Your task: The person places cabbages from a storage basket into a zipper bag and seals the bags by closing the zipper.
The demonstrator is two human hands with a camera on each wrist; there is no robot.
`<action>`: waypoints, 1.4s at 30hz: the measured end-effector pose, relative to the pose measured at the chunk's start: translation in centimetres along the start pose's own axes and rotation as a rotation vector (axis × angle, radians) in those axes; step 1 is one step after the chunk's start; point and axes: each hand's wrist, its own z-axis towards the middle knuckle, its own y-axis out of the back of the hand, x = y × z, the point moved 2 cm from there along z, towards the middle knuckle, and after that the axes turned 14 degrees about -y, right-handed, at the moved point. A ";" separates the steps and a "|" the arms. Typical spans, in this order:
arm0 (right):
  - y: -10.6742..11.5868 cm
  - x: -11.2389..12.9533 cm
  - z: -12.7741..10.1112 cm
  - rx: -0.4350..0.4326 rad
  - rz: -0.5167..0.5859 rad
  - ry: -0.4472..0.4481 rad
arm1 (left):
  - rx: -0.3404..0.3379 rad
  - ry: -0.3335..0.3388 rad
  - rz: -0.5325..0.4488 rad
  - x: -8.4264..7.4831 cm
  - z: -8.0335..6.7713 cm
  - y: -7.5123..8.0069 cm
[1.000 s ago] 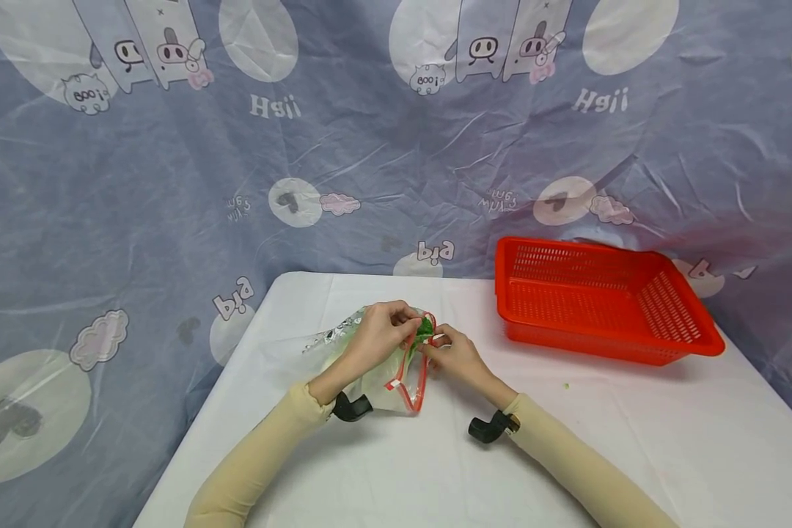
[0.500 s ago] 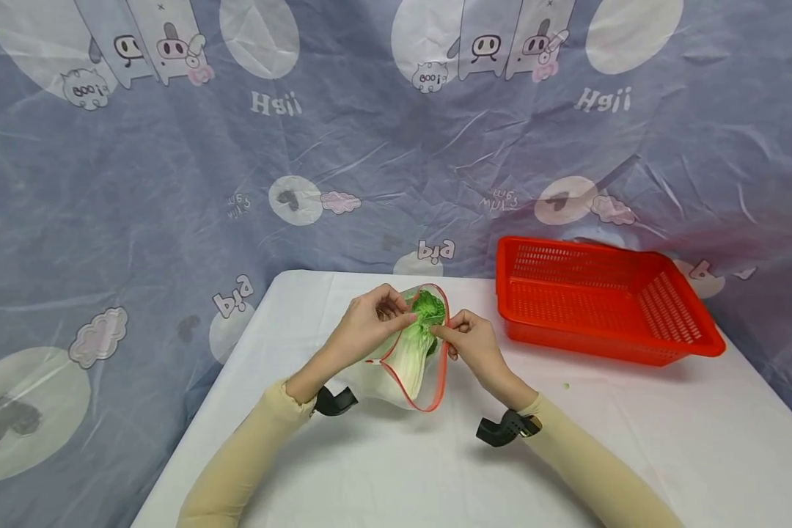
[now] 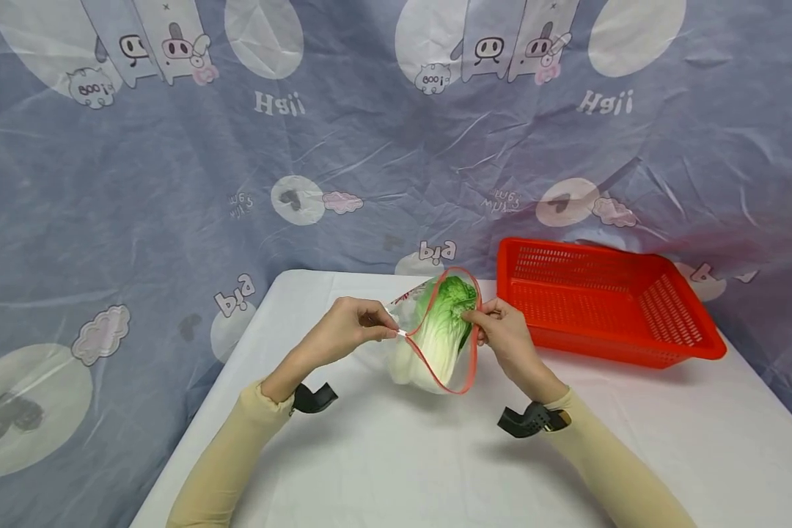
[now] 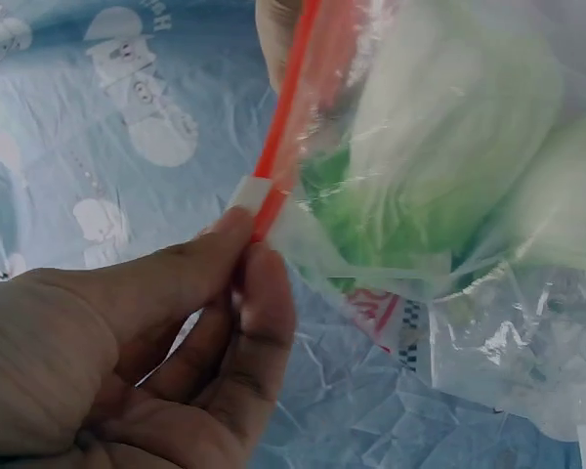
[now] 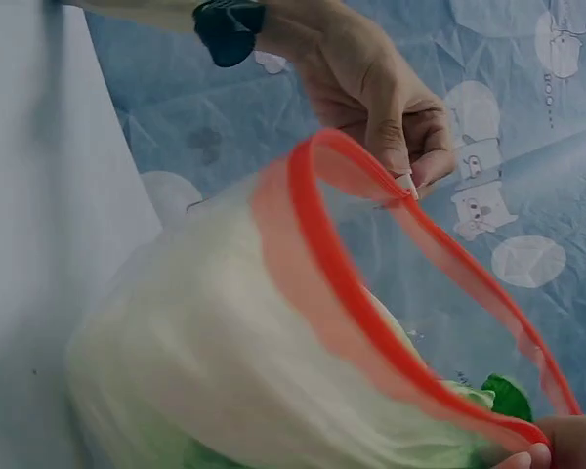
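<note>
The zip bag (image 3: pixel 435 345) containing the cabbage (image 3: pixel 444 323) is held just above the table (image 3: pixel 396 469). Its red rim is pinched on one side by the left hand (image 3: pixel 343 337) and on the other by the right hand (image 3: pixel 504 337). The red basket (image 3: pixel 600 301) is positioned beyond.

This looks like a makeshift recording setup. A wrinkled blue-grey cartoon-pig plastic backdrop (image 3: pixel 383 147) hangs behind a white-covered table (image 3: pixel 383 469). A red perforated plastic basket (image 3: pixel 600 301) sits there.

Count on the bench (image 3: pixel 383 469): one clear zip bag (image 3: pixel 435 359) with red seal, containing one napa cabbage (image 3: pixel 444 330). One red basket (image 3: pixel 600 301), right of the bag. Two hands at the bag: left hand (image 3: pixel 339 339), right hand (image 3: pixel 508 341).
</note>
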 end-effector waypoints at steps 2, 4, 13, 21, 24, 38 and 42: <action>0.4 0.3 -0.2 0.013 0.010 0.000 | -0.035 0.007 -0.011 0.2 0.3 0.0; 0.7 0.6 -0.5 0.021 0.018 0.000 | -0.065 0.001 0.004 0.3 0.5 0.1; 3.0 2.6 -1.9 0.058 0.092 0.003 | -0.318 -0.064 0.113 0.2 0.9 1.0; 4.5 3.7 -2.5 0.100 0.139 0.008 | -0.423 -0.094 0.134 0.6 1.2 1.5; 4.9 3.6 -2.5 0.085 0.133 -0.008 | -0.443 -0.090 0.143 1.0 1.2 1.6; 5.5 2.9 -1.1 0.068 0.073 0.018 | -0.556 -0.180 0.133 -1.0 1.6 1.4; 5.2 2.3 0.1 0.054 0.025 -0.011 | -0.567 -0.221 0.156 -1.9 2.2 1.3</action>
